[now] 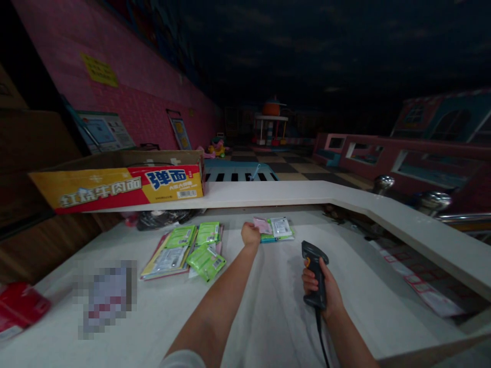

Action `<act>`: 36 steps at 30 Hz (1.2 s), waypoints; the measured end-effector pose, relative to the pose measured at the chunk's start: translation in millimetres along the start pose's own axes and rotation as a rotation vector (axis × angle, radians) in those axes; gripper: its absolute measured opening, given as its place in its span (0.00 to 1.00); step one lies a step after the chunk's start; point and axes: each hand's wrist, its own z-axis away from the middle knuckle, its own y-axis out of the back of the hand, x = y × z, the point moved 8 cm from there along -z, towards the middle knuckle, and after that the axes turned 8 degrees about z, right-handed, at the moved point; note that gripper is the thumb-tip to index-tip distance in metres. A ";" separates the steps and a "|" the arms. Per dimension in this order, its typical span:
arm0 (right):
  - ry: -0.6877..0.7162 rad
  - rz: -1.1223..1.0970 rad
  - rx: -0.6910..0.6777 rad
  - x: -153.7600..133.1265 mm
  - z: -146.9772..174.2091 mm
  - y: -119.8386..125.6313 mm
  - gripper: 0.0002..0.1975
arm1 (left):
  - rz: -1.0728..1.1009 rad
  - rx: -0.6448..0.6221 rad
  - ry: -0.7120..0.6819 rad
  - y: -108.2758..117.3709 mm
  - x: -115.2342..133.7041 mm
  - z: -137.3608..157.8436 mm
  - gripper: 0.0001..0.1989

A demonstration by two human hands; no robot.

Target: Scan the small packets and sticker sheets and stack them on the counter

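My right hand (330,291) is wrapped around the handle of a black barcode scanner (315,250), whose cord runs down toward me. Stretched forward across the white counter, my left hand (250,233) has its fingers closed at the left edge of a small pink packet (263,225). That packet lies over a short stack of booklets or flat packs, with a white-and-green packet (282,227) on top to its right. Left of my forearm, several green packets (207,261) rest on and beside a larger pile of thin booklets (155,263).
A yellow-and-red noodle carton (169,185) stands on the raised white ledge (268,191) behind the counter (268,317). A red object (23,306) sits at the far left. Metal knobs (433,202) rise beyond the ledge at right.
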 end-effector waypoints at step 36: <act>-0.030 -0.128 0.026 7.2 17.5 2.8 0.12 | -1.175 -0.049 -0.381 211.2 69.3 88.5 0.22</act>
